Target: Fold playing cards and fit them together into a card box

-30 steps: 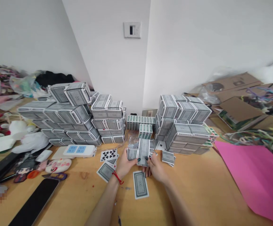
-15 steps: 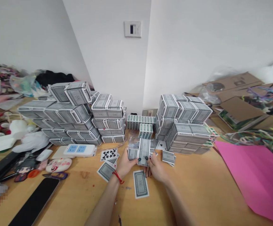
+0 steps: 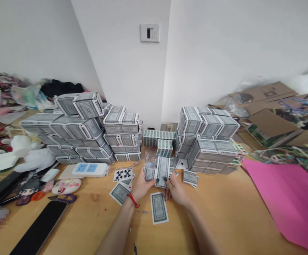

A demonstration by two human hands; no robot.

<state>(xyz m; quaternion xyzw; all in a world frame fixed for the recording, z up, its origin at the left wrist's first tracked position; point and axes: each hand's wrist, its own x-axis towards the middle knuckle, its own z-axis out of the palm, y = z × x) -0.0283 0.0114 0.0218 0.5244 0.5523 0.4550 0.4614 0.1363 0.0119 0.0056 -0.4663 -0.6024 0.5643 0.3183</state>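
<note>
Both my hands meet over the middle of the wooden table. My left hand (image 3: 141, 184), a red string at its wrist, is closed on the left side of a few playing cards (image 3: 162, 167) with grey patterned backs. One card stands upright across the others. My right hand (image 3: 175, 187) pinches the same cards from the right, thumb on their front; its other fingers are partly hidden. A single face-down card (image 3: 159, 209) lies just below my hands. Left of them are a ten of clubs (image 3: 123, 174) and a face-down card (image 3: 120, 192). A small card stack (image 3: 190, 177) lies to the right.
Block-like card piles (image 3: 74, 131) rise at the left, with more (image 3: 209, 141) at the right. Green-and-white card boxes (image 3: 159, 137) stand between. A white power strip (image 3: 90, 169), a black phone (image 3: 42, 226), a pink sheet (image 3: 284, 202) and a cardboard box (image 3: 272, 125) lie around.
Almost nothing differs. My hands keep their grip on the cards in nearly the same spot, with only a slight shift of the right thumb.
</note>
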